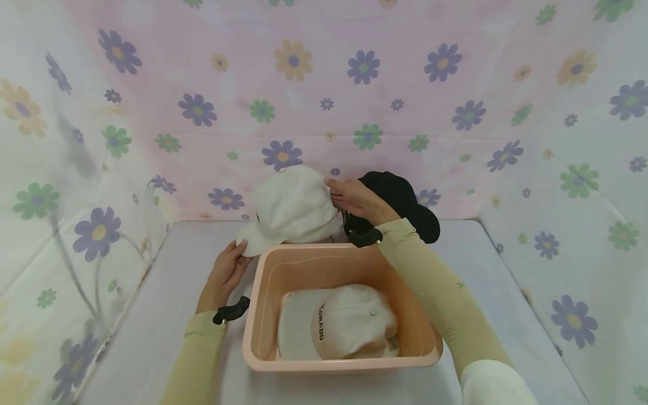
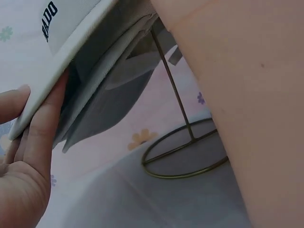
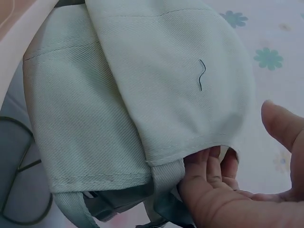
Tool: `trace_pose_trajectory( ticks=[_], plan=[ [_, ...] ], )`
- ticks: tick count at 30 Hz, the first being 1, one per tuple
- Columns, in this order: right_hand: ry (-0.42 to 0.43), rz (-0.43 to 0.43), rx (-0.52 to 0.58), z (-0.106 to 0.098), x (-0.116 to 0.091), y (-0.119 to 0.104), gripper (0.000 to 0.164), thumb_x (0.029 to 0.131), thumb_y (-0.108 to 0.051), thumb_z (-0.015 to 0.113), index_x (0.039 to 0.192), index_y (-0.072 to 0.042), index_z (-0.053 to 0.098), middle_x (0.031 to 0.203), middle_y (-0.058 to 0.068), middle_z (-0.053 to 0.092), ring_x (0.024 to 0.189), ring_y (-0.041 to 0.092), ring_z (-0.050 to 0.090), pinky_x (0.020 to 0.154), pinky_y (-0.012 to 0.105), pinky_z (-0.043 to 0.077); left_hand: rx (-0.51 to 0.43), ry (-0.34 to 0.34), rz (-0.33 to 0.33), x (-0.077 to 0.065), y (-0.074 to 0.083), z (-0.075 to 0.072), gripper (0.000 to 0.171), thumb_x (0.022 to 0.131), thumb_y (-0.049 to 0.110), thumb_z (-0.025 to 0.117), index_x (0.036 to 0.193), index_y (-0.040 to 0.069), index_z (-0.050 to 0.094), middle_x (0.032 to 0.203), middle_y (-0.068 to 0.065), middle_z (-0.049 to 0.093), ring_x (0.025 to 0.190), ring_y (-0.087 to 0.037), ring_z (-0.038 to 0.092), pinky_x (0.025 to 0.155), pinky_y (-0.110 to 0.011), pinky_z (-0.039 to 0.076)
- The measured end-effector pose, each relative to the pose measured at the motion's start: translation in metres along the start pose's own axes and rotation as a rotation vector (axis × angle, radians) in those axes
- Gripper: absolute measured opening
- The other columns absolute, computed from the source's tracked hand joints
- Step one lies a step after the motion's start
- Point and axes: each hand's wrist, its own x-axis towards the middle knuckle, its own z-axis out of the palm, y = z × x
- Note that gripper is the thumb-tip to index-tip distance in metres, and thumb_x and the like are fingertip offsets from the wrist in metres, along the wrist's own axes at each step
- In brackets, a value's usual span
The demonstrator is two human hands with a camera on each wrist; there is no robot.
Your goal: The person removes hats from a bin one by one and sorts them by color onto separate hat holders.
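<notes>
My left hand (image 1: 228,273) pinches the brim of a white cap (image 1: 293,202), thumb on top and fingers beneath. Dark letters ending in "ADO" show on its front in the left wrist view. A second pale cap (image 2: 102,116) nests under it, above a thin metal stand (image 2: 173,85). At the back of the outer cap is my right hand (image 1: 354,197). In the right wrist view its fingers (image 3: 199,173) reach into the opening above the strap, while the thumb stands apart from the fabric.
A peach plastic bin (image 1: 344,364) stands in front of the caps, with a pale lettered cap (image 1: 359,320) lying inside. Behind my right wrist is a black cap (image 1: 400,197). Flower-patterned cloth walls (image 1: 324,73) enclose the pale table (image 1: 152,315) at the back and sides.
</notes>
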Motion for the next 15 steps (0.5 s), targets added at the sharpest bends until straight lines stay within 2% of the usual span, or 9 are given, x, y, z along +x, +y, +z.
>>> trace_pose_trajectory(
  ticks=[3,7,12,15],
  plan=[
    [0.011,-0.020,0.003,-0.001,0.000,0.000,0.070,0.106,-0.024,0.056,0.161,0.000,0.019,0.168,0.016,0.020,0.155,0.028,0.024,0.124,0.039,0.026,-0.022,0.023,0.009,0.001,0.003,0.003,0.062,0.110,0.013,0.040,0.162,0.000,0.009,0.103,0.010,0.066,0.099,0.002,0.066,0.093,-0.015,0.052],
    [-0.006,-0.076,-0.009,0.000,-0.001,-0.001,0.071,0.105,-0.023,0.058,0.161,0.000,0.020,0.167,0.014,0.025,0.153,0.027,0.030,0.123,0.042,0.029,-0.036,0.017,0.024,0.000,0.017,0.008,0.063,0.109,0.011,0.040,0.162,-0.002,0.007,0.098,0.009,0.070,0.096,0.001,0.068,0.091,-0.014,0.053],
    [-0.051,-0.175,-0.109,0.006,-0.007,-0.001,0.068,0.104,-0.021,0.061,0.160,-0.007,0.027,0.161,0.011,0.036,0.142,0.031,0.044,0.116,0.051,0.039,-0.025,-0.023,0.062,0.002,0.035,0.015,0.065,0.109,0.011,0.043,0.160,-0.005,0.007,0.098,0.007,0.071,0.093,-0.001,0.070,0.085,-0.015,0.055],
    [-0.052,-0.221,-0.163,0.009,-0.011,0.000,0.065,0.101,-0.019,0.065,0.158,-0.011,0.033,0.156,0.011,0.043,0.136,0.032,0.050,0.112,0.054,0.043,0.021,-0.038,0.099,0.006,0.039,0.017,0.064,0.108,0.012,0.046,0.159,-0.006,0.012,0.100,0.007,0.069,0.091,-0.002,0.070,0.082,-0.017,0.057]
  ],
)
